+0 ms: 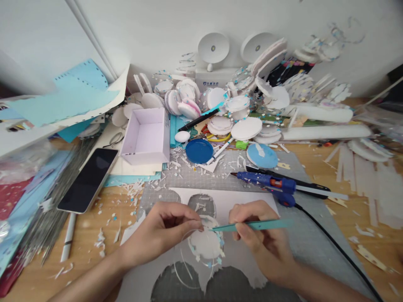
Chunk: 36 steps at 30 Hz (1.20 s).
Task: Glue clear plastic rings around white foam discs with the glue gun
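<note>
My left hand (163, 228) pinches the edge of a round white foam disc (204, 243) ringed with a clear plastic loop and small pastel confetti bits. My right hand (260, 241) grips teal tweezers (248, 225), whose tip points left and touches the disc's upper rim. Both hands work low in the head view, over a white sheet (242, 199) with round holes cut out of it, lying on a grey cutting mat (308, 239).
A blue glue gun (270, 183) with a black cord lies just behind my right hand. A phone (88, 179) and a white pen lie left. A white open box (146, 135), a blue lid (199, 150) and piles of white foam discs (245, 126) crowd the back.
</note>
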Each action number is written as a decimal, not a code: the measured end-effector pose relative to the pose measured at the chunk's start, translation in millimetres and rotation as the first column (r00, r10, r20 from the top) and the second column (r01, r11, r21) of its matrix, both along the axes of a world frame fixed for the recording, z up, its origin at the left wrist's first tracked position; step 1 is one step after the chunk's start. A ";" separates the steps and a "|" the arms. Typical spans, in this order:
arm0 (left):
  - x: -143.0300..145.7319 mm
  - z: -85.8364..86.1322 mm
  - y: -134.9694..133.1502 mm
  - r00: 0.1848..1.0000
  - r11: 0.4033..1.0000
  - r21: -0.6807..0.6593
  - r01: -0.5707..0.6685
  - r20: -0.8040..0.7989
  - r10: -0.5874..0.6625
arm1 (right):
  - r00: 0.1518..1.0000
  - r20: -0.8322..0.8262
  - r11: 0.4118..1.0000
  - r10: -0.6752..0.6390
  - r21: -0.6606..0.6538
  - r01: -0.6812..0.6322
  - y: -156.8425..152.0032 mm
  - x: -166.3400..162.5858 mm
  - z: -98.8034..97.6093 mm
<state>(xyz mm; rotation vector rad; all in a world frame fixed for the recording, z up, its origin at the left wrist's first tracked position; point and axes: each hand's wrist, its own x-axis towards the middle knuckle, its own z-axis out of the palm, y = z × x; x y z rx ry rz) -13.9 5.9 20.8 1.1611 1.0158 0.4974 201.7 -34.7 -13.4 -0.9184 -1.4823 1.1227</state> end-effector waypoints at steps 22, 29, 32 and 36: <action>2.8 0.9 -6.4 0.977 0.966 0.245 0.081 -0.212 -0.028 | 0.994 0.062 0.983 0.086 0.159 -0.095 -3.3 2.5 -4.8; 2.1 2.9 -4.4 0.985 0.979 0.184 0.090 -0.165 -0.060 | 1.000 -0.017 0.996 -0.008 0.086 0.009 -2.0 1.0 -0.3; 1.4 2.5 -3.6 0.989 0.986 0.150 0.075 -0.137 -0.055 | 0.994 -0.094 0.997 -0.053 -0.067 0.047 0.4 0.7 -1.0; 0.7 1.8 -3.4 0.996 0.994 0.101 0.043 -0.088 -0.034 | 0.974 -0.200 0.973 -0.105 -0.225 0.059 2.9 -0.6 -1.2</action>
